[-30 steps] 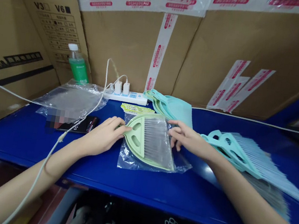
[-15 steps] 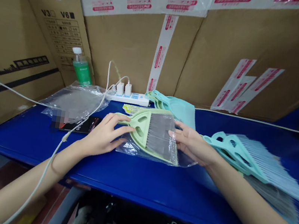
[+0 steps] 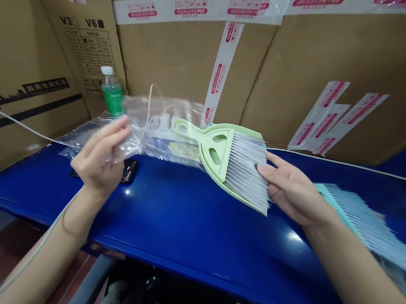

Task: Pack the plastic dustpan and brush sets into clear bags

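Observation:
A light green dustpan (image 3: 237, 192) with a matching hand brush (image 3: 249, 164) nested on it is held above the blue table. My right hand (image 3: 290, 186) pinches the pair at the bristle end, thumb over the bristles. The handles point left. A clear plastic bag (image 3: 161, 148) is bunched in my left hand (image 3: 104, 154), its fingers closed on one end. The bag stretches right behind the green handles and is off the brush and dustpan. Motion blurs the bag and my left fingers.
Light blue brushes (image 3: 363, 213) lie at the right of the blue table (image 3: 176, 225). At the left are a phone (image 3: 129, 171), another clear bag (image 3: 82, 135) and a green bottle (image 3: 112, 96). A white cable (image 3: 19, 120) crosses the left side. Cardboard (image 3: 182, 61) walls the back.
The clear bag has come off the green brush and dustpan, pulled left by my left hand. My right hand has lifted the pair slightly up and right.

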